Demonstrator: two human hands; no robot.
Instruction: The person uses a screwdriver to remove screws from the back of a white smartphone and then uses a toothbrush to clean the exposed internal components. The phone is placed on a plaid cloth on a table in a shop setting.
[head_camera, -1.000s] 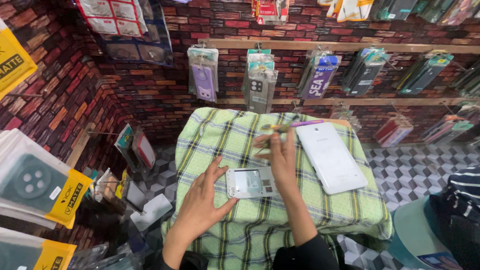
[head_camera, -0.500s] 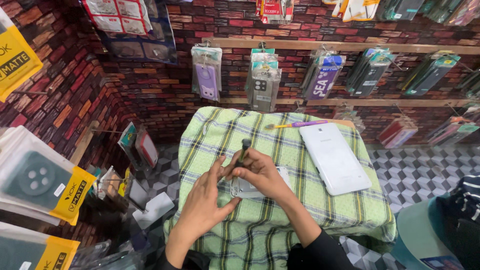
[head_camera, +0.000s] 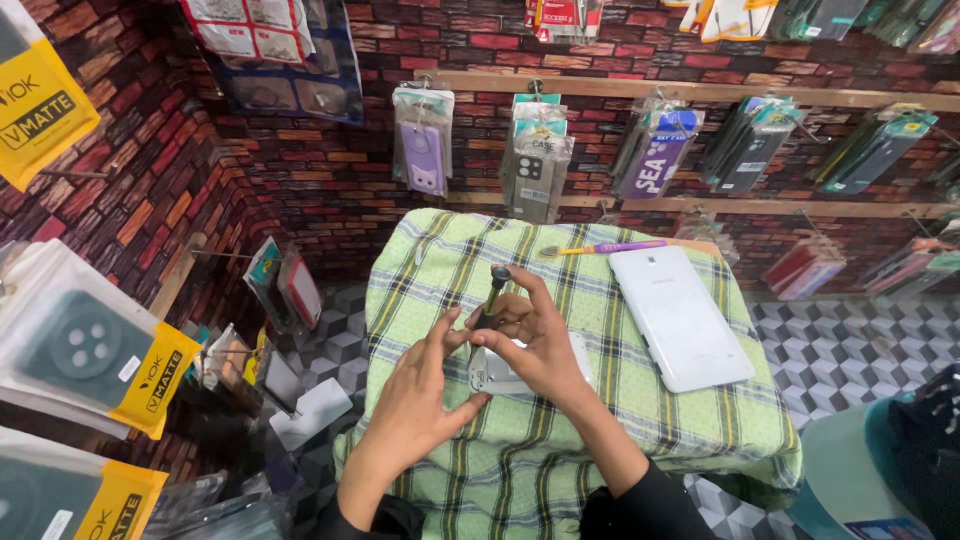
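Note:
A small silver phone (head_camera: 498, 373) lies on a table covered with a green plaid cloth (head_camera: 600, 430). My left hand (head_camera: 425, 395) rests at the phone's left side with its fingers spread against the edge. My right hand (head_camera: 535, 335) is over the phone and grips a dark screwdriver (head_camera: 491, 292), held upright with its tip down at the phone's top end. Most of the phone is hidden under my right hand.
A white tablet (head_camera: 678, 315) lies face down to the right on the cloth. A purple and yellow toothbrush (head_camera: 600, 248) lies at the far edge. Packaged phone cases (head_camera: 535, 165) hang on wooden rails along the brick wall and at left (head_camera: 85, 350).
My right hand reached toward the tablet side a second ago, then came back with the screwdriver and now holds it upright over the phone. My left hand stayed at the phone.

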